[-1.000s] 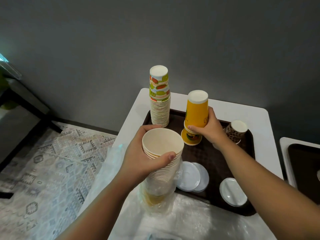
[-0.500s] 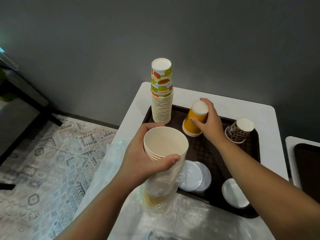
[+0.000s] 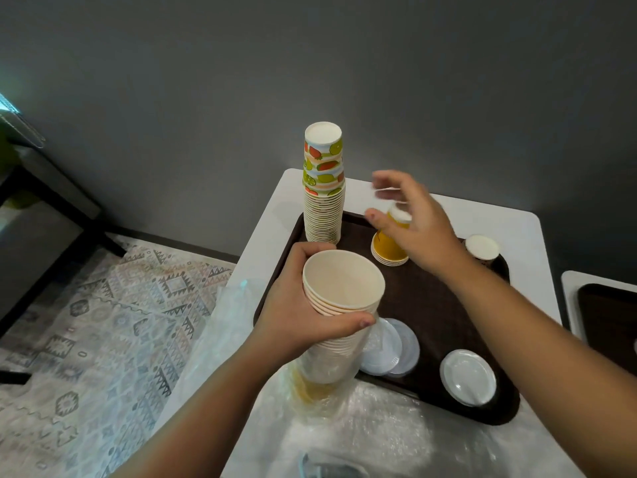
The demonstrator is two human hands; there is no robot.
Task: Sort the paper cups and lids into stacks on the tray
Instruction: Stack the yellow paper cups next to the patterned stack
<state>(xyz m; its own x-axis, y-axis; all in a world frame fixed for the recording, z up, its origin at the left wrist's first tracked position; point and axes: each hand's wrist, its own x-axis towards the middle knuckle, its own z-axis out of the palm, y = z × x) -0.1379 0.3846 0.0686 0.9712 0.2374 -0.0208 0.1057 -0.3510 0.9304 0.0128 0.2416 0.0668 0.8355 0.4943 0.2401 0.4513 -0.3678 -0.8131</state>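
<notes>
My left hand (image 3: 300, 312) grips a stack of upright yellow cups (image 3: 341, 298) still partly in its plastic sleeve at the tray's near left edge. My right hand (image 3: 413, 222) hovers open, fingers spread and blurred, just above a short upside-down stack of yellow cups (image 3: 387, 248) on the dark brown tray (image 3: 431, 305). A tall upside-down stack of fruit-print cups (image 3: 324, 188) stands at the tray's far left corner. A leopard-print cup (image 3: 482, 248) sits upside down at the far right. White lids (image 3: 389, 348) overlap at the near edge, and another lid pile (image 3: 467, 377) lies further right.
The tray rests on a white table (image 3: 524, 236) against a grey wall. Crumpled clear plastic wrap (image 3: 379, 436) covers the table's near side. A second tray (image 3: 610, 322) on another table is at the right edge. A patterned rug (image 3: 96, 332) lies on the floor to the left.
My right hand set the yellow cup down onto the short yellow stack on the tray, let go, and lifted off with fingers spread. My left hand keeps holding its stack.
</notes>
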